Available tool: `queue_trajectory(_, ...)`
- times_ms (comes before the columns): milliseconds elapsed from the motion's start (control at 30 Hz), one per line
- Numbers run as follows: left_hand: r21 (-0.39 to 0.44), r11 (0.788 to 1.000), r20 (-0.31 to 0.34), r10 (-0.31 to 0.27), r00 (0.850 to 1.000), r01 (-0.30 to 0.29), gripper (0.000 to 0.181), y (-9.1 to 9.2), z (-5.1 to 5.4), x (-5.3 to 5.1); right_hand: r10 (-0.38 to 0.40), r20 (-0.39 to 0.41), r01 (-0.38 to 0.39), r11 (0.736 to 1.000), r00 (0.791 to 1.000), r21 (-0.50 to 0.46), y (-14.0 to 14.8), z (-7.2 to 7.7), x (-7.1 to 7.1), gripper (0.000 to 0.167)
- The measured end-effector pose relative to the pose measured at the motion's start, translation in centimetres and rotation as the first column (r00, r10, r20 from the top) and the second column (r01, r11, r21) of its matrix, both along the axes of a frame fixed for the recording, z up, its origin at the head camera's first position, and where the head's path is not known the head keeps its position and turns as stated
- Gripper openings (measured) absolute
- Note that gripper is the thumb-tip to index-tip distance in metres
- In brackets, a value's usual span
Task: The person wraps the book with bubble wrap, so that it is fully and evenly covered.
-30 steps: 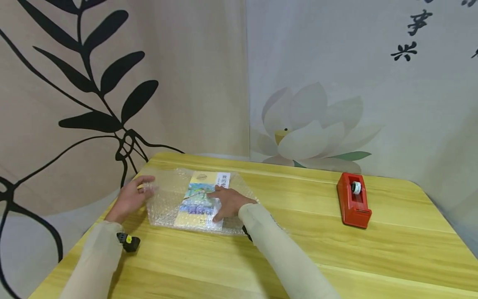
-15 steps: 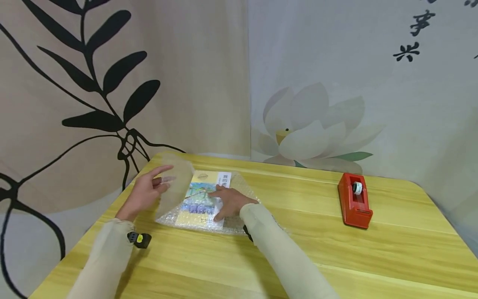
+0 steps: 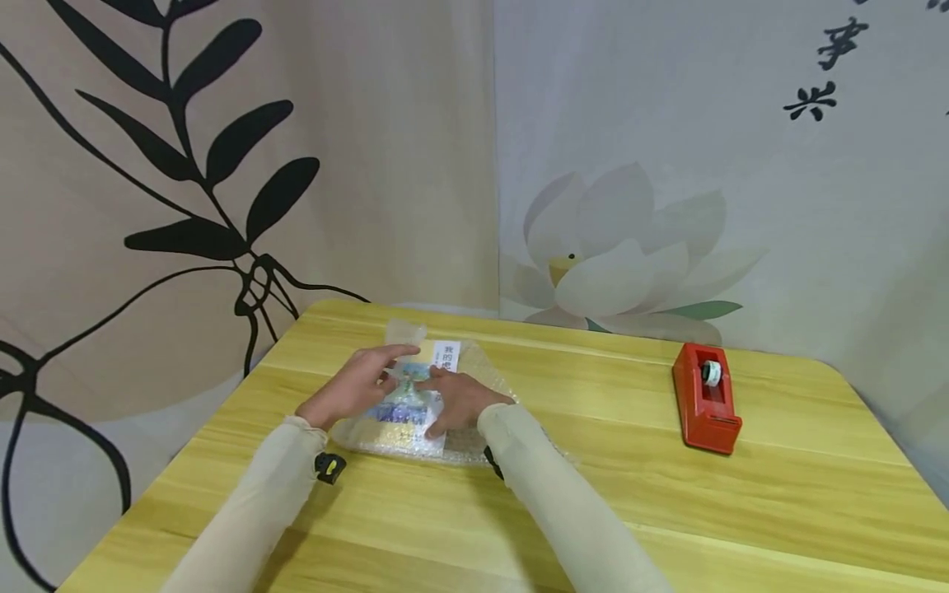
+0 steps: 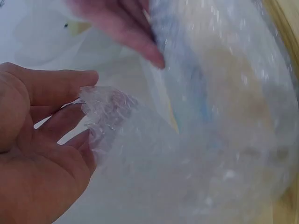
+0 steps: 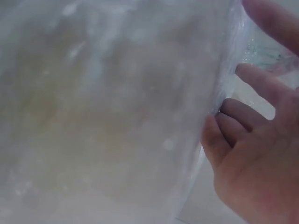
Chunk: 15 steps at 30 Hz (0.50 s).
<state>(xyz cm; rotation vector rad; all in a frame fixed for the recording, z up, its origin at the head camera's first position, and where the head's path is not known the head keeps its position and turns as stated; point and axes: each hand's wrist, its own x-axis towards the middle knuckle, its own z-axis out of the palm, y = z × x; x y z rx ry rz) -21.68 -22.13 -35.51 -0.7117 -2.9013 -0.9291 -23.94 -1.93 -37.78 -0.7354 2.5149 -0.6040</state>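
Where the left hand [image 3: 352,387] works: fingers [image 4: 63,86] clamped on a crumpled loose edge of bubble wrap [image 3: 474,445], best seen from the left wrist; hand sits above the left half of the book [image 3: 400,433].
Right hand [image 3: 465,402]: fingers spread apart, resting on the wrap over the right part of the book; from the right wrist, some fingertips lie against the wrap, a few fingers slightly bent.
Gap between hands: narrow; fingertips point towards each other, apart in the head view.
Book: flat on the tabletop [image 3: 415,527], left of centre, towards the far edge; wrap around it; cover yellow with blue-green picture, purple band, white strip [image 3: 446,354] bearing dark characters.
Wrap: clear, bubbled, reaching past the book at right; a flap corner [image 3: 404,333] rises beyond the book's far edge.
Wrists: pale sleeves [image 3: 259,502]; black device [image 3: 329,468] with yellow mark at the left.
Red tape dispenser [image 3: 707,403]: right part of tabletop, well apart from both hands; white roll [image 3: 711,373] inside.
Backdrop: pale cloth [image 3: 415,148], dark leaves [image 3: 185,237] left, white lotus [image 3: 623,272] right.
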Motion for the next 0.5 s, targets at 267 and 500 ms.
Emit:
queue_trajectory(267, -0.157, 0.986, 0.011, -0.047, 0.999, 0.048, 0.056, 1.7, -1.1, -0.3, 0.023, -0.007, -0.023, 1.0, 1.0, 0.017, 0.1, -0.1, 0.1, 0.081)
queue_trajectory(500, -0.095, 0.973, 0.244, -0.181, 0.953, 0.209, 0.06, 1.0, -1.1, -0.6, 0.048, -0.029, -0.043, 0.987, 0.998, 0.155, 0.2, 0.1, 0.2, 0.075)
